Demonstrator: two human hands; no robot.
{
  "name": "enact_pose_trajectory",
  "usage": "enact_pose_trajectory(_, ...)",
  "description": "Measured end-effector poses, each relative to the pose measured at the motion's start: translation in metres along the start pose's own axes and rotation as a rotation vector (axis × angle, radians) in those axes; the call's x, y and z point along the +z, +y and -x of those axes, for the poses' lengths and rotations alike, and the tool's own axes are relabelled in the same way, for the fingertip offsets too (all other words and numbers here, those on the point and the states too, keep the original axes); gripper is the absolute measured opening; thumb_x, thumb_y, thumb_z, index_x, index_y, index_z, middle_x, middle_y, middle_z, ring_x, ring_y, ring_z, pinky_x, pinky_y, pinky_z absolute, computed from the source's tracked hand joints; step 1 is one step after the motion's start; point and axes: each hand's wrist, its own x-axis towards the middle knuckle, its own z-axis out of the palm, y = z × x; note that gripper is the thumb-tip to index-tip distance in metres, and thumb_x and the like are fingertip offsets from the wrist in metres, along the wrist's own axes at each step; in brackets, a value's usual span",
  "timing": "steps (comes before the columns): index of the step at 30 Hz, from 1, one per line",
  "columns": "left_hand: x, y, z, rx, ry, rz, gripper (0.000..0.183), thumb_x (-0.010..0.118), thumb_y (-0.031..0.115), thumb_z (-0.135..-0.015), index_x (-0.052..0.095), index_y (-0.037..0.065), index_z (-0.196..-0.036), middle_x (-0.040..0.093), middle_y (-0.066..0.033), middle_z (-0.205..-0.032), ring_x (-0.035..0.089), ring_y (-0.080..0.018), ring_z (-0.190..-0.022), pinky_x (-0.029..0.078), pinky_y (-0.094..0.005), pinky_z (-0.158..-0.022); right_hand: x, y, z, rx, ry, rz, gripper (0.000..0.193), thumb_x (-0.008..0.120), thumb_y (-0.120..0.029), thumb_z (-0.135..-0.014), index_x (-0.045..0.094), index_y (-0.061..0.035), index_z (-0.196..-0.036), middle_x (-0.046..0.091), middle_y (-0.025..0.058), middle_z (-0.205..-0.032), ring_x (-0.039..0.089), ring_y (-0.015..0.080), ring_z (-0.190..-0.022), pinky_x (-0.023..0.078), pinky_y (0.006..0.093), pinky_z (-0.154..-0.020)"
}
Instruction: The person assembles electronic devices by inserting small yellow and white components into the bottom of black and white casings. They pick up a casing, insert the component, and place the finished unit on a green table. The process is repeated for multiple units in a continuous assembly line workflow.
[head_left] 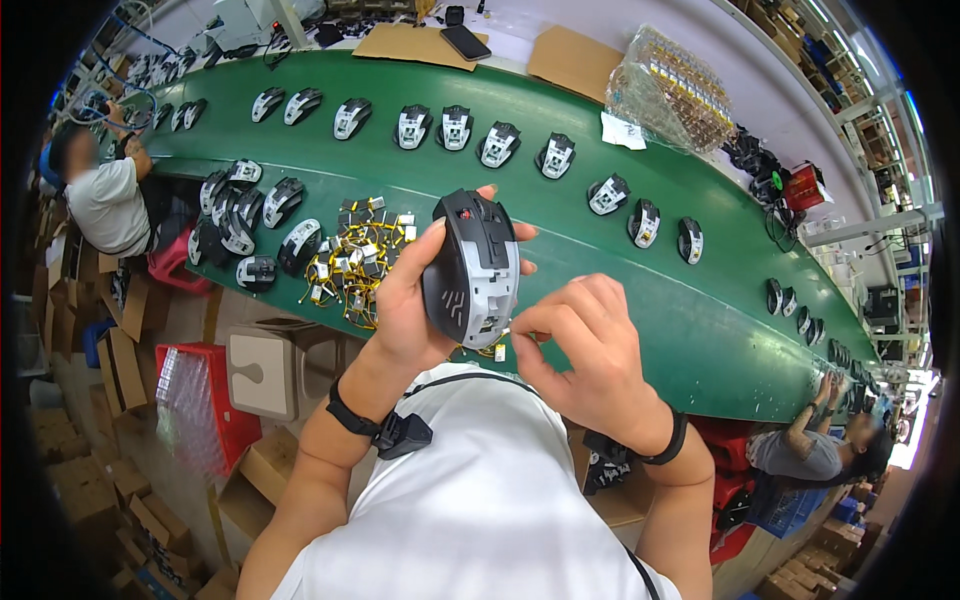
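Observation:
My left hand (408,300) is wrapped round a black and grey computer mouse (470,270), held up above the green bench. The mouse is tilted, with its unpainted grey section and a small opening at its lower end towards me. My right hand (590,345) is beside that lower end, thumb and forefinger pinched close to the opening. What they hold, if anything, is too small to make out. Just below the mouse shows a small white part with yellow wire (499,353). Left of my left hand lies a pile of small silver parts with yellow and black wires (360,255).
A cluster of similar mice (235,215) sits left of the pile. A spaced row of mice (500,145) lies along the green conveyor belt (400,170). Behind are cardboard sheets, a phone (465,43) and plastic-wrapped trays (670,88). Co-workers sit far left and far right.

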Motion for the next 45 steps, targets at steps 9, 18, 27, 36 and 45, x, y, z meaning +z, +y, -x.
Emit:
enact_pose_trajectory(9,0.01,-0.005,0.003,0.016,0.164,-0.058,0.053,0.029,0.041,-0.104,0.038,0.007,-0.144,0.057,-0.0223,-0.127,0.064,-0.0292,-0.104,0.053,-0.0405,-0.09,0.003,0.0,-0.011,-0.223,-0.12,0.29,0.019,0.07,-0.003,-0.062,0.06,-0.0078,-0.078,0.051,0.0022,-0.075,0.048,0.0208,-0.069,0.041,0.0357,-0.072)
enact_pose_trajectory(18,0.003,-0.009,-0.002,0.007,0.21,0.052,0.049,0.03,0.04,-0.104,0.048,0.005,-0.133,0.062,-0.0208,-0.118,0.065,-0.0284,-0.097,0.054,-0.0396,-0.087,0.008,-0.001,-0.016,-0.334,-0.135,0.349,0.013,0.063,-0.009,-0.061,0.053,-0.0053,-0.068,0.047,0.0052,-0.071,0.049,0.0222,-0.072,0.042,0.0375,-0.073)
enact_pose_trajectory(27,0.008,-0.01,-0.005,0.0,0.292,0.063,0.039,0.038,0.039,-0.103,0.057,0.007,-0.114,0.066,-0.0153,-0.107,0.066,-0.0248,-0.092,0.055,-0.0374,-0.083,0.007,-0.002,-0.019,-0.331,-0.195,0.443,0.015,0.063,-0.009,-0.059,0.051,-0.0069,-0.068,0.046,0.0043,-0.069,0.05,0.0211,-0.07,0.043,0.0356,-0.069)
enact_pose_trajectory(36,0.003,-0.011,-0.007,0.035,0.306,0.171,0.042,0.041,0.042,-0.102,0.06,0.006,-0.107,0.067,-0.0144,-0.104,0.066,-0.024,-0.09,0.055,-0.0376,-0.08,0.014,0.012,-0.02,-0.085,-0.178,0.089,0.017,0.073,-0.001,-0.067,0.061,-0.0081,-0.077,0.053,0.0028,-0.07,0.05,0.0228,-0.066,0.04,0.0348,-0.066)
enact_pose_trajectory(45,0.005,-0.011,-0.005,0.042,0.281,0.202,0.044,0.039,0.043,-0.103,0.059,0.005,-0.11,0.066,-0.015,-0.106,0.065,-0.0257,-0.093,0.055,-0.0379,-0.08,0.016,0.013,-0.02,-0.212,-0.092,0.142,0.019,0.076,0.0,-0.068,0.064,-0.0071,-0.082,0.054,0.0034,-0.073,0.05,0.0227,-0.068,0.039,0.0349,-0.065)
